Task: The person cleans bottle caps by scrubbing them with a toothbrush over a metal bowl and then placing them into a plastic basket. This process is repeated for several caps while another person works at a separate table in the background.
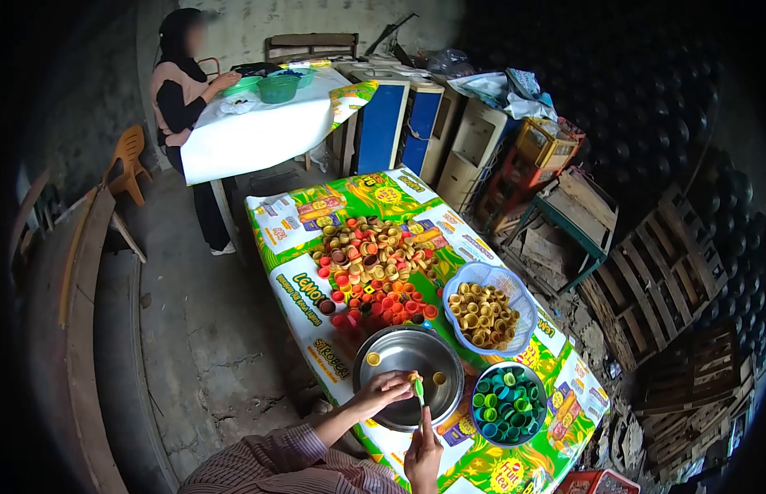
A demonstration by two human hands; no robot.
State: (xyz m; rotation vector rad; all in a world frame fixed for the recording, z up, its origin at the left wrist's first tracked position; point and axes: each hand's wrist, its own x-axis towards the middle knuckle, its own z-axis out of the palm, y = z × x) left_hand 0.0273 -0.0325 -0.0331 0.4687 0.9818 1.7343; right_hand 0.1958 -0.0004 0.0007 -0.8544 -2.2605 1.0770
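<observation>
Over the steel basin (366, 344), my left hand (386, 392) pinches a small yellowish bottle cap (414, 377). My right hand (422, 454) is closed round a slim tool (419, 390) with a light green end, which meets the cap at the left fingertips; its exact kind cannot be made out. Two yellow caps (439, 378) show inside the basin. To the right, a bowl (480, 429) holds green caps (507, 403). A pale blue plastic basket (527, 306) behind it is filled with yellow caps (482, 315).
A pile of yellow caps (371, 247) and red caps (391, 306) spreads over the printed tablecloth (284, 226). At a white table (255, 140) further back, a person (181, 99) stands by green basins (278, 89). Crates (541, 148) and wooden pallets (663, 272) line the right; a bench (74, 272) runs along the left.
</observation>
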